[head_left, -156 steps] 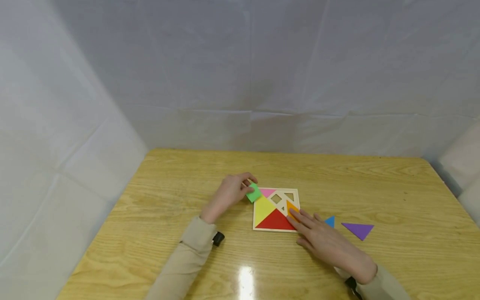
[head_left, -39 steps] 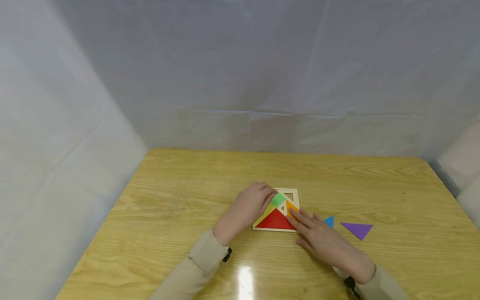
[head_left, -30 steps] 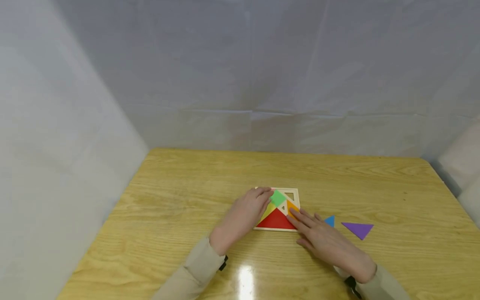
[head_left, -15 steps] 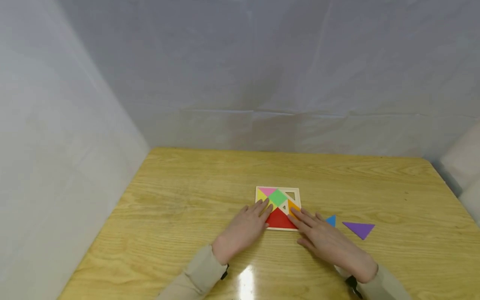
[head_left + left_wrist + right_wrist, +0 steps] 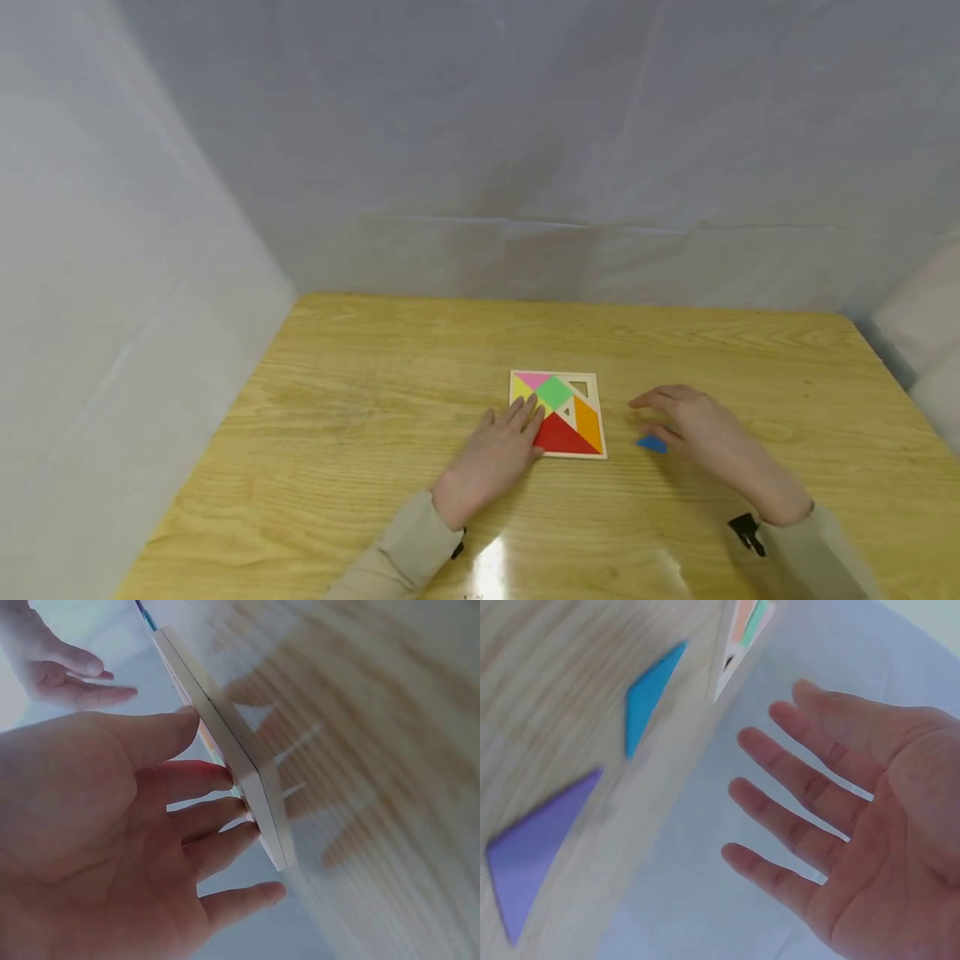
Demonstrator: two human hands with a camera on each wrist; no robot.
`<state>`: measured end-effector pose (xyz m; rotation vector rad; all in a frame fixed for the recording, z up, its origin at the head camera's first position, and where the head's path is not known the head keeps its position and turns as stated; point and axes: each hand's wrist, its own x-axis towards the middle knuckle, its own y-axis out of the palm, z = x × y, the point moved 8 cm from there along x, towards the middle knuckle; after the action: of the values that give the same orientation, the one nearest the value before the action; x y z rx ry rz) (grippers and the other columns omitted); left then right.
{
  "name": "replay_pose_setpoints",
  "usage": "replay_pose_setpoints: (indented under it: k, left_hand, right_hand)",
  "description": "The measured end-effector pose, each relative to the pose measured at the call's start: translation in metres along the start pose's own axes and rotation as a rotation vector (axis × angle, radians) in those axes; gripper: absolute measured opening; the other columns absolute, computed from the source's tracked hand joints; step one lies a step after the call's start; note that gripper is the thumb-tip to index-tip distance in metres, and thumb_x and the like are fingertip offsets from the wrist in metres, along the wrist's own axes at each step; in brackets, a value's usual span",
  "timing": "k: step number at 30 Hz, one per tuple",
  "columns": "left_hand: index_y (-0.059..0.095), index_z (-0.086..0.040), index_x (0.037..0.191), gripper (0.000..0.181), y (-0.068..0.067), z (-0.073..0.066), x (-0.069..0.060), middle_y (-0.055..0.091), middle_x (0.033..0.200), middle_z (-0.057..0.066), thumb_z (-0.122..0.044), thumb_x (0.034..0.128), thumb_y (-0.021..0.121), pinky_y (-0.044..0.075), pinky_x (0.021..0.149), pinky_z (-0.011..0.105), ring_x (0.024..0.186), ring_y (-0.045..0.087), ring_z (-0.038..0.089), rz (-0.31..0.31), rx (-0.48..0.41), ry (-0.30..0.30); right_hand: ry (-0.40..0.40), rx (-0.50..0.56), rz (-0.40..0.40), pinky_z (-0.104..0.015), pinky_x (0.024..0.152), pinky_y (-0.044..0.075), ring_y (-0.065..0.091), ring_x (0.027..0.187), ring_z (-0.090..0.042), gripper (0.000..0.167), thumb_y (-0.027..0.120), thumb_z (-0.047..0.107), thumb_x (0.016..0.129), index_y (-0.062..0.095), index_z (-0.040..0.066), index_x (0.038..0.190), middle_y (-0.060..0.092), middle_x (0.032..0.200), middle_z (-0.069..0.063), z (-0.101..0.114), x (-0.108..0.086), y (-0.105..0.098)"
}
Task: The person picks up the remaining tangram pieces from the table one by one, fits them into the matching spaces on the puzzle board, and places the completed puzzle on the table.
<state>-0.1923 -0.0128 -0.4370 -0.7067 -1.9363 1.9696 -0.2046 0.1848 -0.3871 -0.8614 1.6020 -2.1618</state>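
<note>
My left hand rests on the left side of a wooden tangram board, fingers fairly straight and thumb at its near edge. Set into the board are a green square, a red triangle, an orange parallelogram, a pink triangle and a yellow one partly under my fingers. To the board's right, my right hand hovers with parted fingers over a blue triangle and holds nothing. A purple triangle lies nearby in the right wrist view; the right hand hides it in the head view.
The wooden table carries the board and loose pieces. A pale sheet hangs behind the table's far edge, with more sheeting at both sides. Two triangular openings show in the board.
The left hand carried the green square onto the board, let go and slid back to the board's left side. The right hand has just lifted off the orange piece and moved right over the blue triangle.
</note>
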Motion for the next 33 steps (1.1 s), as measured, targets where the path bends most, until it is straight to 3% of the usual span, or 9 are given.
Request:
replay_pose_setpoints:
  k: [5,9,19,25,31,33]
  left_hand:
    - [0.039,-0.009,0.156,0.057,0.001,0.000,0.000,0.032,0.164,0.008,-0.039,0.1080,0.045,0.032,0.118,0.052,0.150,0.032,0.025,0.010,0.019,-0.018]
    - [0.039,-0.007,0.156,0.057,0.002,-0.001,-0.001,0.031,0.164,0.009,-0.038,0.1084,0.044,0.031,0.118,0.053,0.151,0.032,0.026,0.006,0.023,-0.017]
    - [0.040,-0.006,0.155,0.057,-0.003,-0.003,-0.007,0.032,0.164,0.011,-0.038,0.1082,0.045,0.031,0.117,0.057,0.151,0.032,0.027,-0.025,-0.014,-0.002]
    - [0.038,-0.008,0.157,0.059,0.001,-0.003,-0.004,0.029,0.165,0.009,-0.040,0.1076,0.045,0.030,0.118,0.056,0.152,0.029,0.024,0.002,0.006,-0.008]
    - [0.036,-0.008,0.158,0.063,0.006,-0.004,-0.001,0.027,0.166,0.007,-0.044,0.1068,0.045,0.028,0.119,0.055,0.153,0.027,0.023,0.023,0.018,-0.017]
    - [0.036,-0.008,0.158,0.064,0.005,-0.005,-0.001,0.028,0.166,0.007,-0.045,0.1065,0.046,0.028,0.119,0.055,0.153,0.027,0.023,0.023,0.024,-0.018]
  right_hand:
    - [0.073,0.035,0.134,-0.038,0.071,0.058,0.067,0.086,-0.024,0.019,0.082,0.013,0.084,0.076,0.011,0.102,0.072,0.099,-0.003,-0.016,-0.005,0.010]
    - [0.091,0.064,0.205,-0.035,0.071,0.056,0.062,0.084,-0.017,0.020,0.084,0.017,0.082,0.077,0.014,0.100,0.069,0.096,0.004,-0.021,-0.009,0.019]
    - [0.115,0.045,0.231,-0.032,0.069,0.054,0.057,0.077,-0.011,0.022,0.088,0.012,0.076,0.073,0.013,0.091,0.062,0.088,0.005,-0.028,-0.008,0.031]
    - [0.117,0.049,0.216,-0.029,0.066,0.052,0.055,0.074,-0.008,0.023,0.089,0.009,0.075,0.068,0.014,0.085,0.059,0.084,0.006,-0.028,-0.008,0.030]
    - [0.168,0.123,0.240,-0.031,0.067,0.055,0.062,0.075,-0.009,0.018,0.083,0.005,0.082,0.070,0.016,0.090,0.067,0.086,0.009,-0.031,-0.010,0.032]
    - [0.174,0.147,0.214,-0.032,0.069,0.057,0.066,0.078,-0.011,0.014,0.080,0.006,0.085,0.073,0.016,0.093,0.070,0.089,0.008,-0.031,-0.009,0.030]
